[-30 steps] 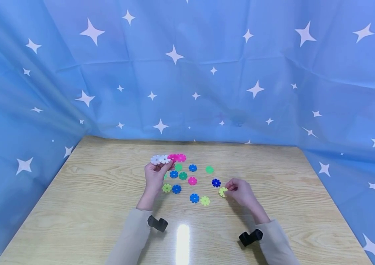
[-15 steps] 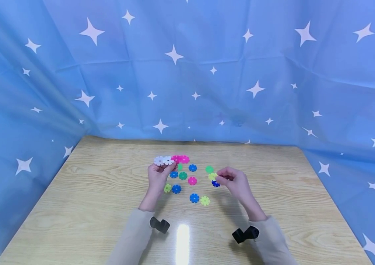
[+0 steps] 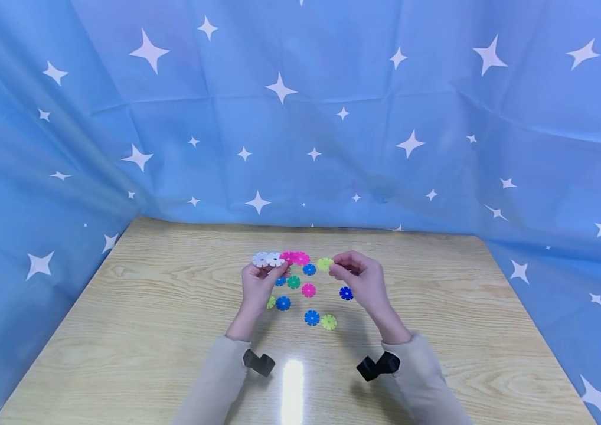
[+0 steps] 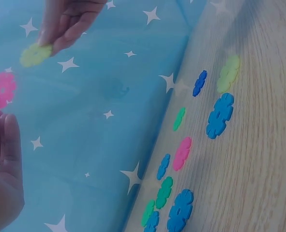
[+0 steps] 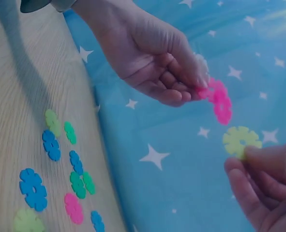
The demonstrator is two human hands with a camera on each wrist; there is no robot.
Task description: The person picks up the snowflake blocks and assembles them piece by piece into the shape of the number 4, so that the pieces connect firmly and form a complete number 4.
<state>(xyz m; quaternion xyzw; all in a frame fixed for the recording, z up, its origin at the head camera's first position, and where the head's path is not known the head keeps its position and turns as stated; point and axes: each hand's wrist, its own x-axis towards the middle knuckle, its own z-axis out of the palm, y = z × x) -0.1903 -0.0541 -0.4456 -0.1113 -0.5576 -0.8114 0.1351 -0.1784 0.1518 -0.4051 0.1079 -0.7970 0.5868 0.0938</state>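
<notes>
Shifted left: yellow-green slotted disc (image 3: 325, 264), pinched in your right hand (image 3: 365, 281); left hand (image 3: 259, 288) pinches pink-and-white disc chain (image 3: 291, 257); align squarely.

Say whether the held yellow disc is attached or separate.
Separate: the left wrist view shows a gap between the yellow disc and pink discs.

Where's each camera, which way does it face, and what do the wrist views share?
Head: worn on the head, facing forward and down at the table; left hand, right hand, sleeves show.
Left wrist: worn there, facing work and curtain; left hand at left edge, right hand above.
Right wrist: likewise; right hand lower right, left hand above.
Shared: both hands, yellow disc, held pink discs.
</notes>
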